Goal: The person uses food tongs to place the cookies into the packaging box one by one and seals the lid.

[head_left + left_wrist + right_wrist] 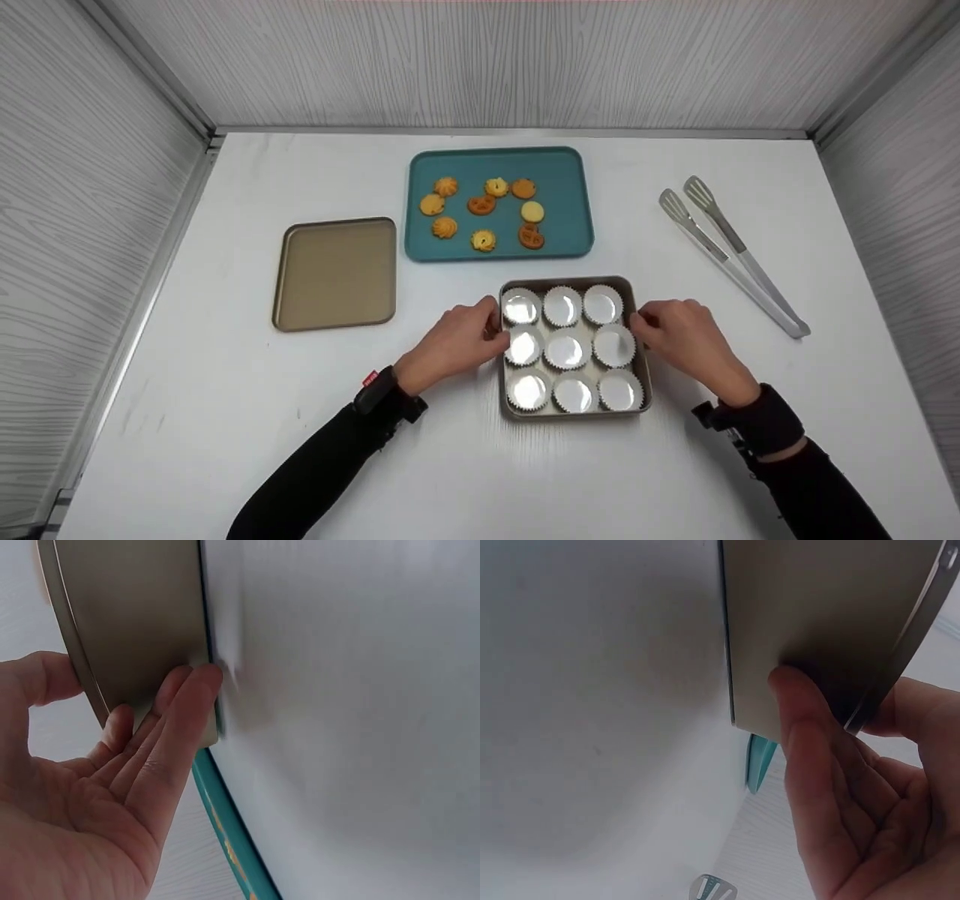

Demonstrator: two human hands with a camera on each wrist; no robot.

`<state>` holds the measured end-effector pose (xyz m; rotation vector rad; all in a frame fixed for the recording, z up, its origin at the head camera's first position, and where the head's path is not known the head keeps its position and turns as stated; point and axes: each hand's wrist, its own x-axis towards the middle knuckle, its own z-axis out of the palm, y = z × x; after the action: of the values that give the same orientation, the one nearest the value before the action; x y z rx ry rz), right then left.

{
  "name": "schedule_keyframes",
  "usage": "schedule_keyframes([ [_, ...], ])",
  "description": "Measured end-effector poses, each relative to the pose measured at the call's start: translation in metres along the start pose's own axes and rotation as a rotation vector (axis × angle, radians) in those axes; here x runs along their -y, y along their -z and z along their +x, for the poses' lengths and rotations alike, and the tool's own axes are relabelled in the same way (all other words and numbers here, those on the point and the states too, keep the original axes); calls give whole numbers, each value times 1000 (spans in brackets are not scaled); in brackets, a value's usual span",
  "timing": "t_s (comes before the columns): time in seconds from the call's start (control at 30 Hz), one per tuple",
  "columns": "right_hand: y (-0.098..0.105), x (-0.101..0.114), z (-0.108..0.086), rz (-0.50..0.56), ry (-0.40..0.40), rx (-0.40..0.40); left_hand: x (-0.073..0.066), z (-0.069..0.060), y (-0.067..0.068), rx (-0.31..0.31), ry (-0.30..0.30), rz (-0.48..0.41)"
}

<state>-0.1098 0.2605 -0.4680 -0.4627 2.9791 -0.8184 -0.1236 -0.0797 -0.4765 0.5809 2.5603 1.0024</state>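
A square, deep metal baking tin (577,415) stands on the table, with several white fluted baking cups (568,349) in rows inside it. My left hand (455,341) grips its left wall, thumb over the rim and fingers along the outside. On the opposite side, my right hand (684,339) holds the right wall in the same way. Both wrist views show the tin's plain outer wall (142,607), with fingertips low against it near the table. In the right wrist view, the thumb of my right hand (885,817) hooks over the rim.
Behind the tin lies a teal tray (566,172) with several cookies (481,205) and pretzel-shaped ones among them. A square, shallow bronze lid or tray (337,274) is at the left. Metal tongs (739,255) lie spread at the right. Panelled walls (510,67) border the table.
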Motion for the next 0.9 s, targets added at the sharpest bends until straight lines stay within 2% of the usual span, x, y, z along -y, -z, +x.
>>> schedule_keyframes([
  [0.2,8,2,15,9,-28,11,-3,14,8,-67,29,-23],
  [0.4,7,0,28,10,-17,34,-1,22,12,-129,102,-115],
  [0.67,5,-2,36,38,-36,52,5,24,12,-162,107,-213],
  [0.9,0,-2,40,29,-12,45,8,24,10,-164,131,-326],
])
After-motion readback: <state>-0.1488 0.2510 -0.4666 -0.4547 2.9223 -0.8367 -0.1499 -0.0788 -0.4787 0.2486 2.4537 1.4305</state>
